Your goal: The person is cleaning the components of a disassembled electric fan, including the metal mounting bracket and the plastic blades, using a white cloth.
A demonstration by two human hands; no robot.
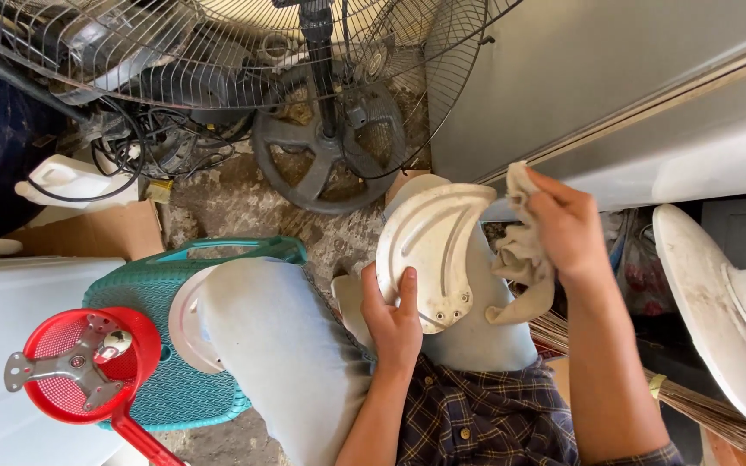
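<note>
left hand (395, 324): grips curved white plastic fan blade (432, 250) over knee | right hand (563, 226): clutches crumpled beige cloth (521, 259) at blade's right edge | red plastic strainer (79, 367) near left

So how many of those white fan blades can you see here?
2: one fan blade held in the left hand on the knee, a second blade on the teal stool. More may be hidden.
</note>
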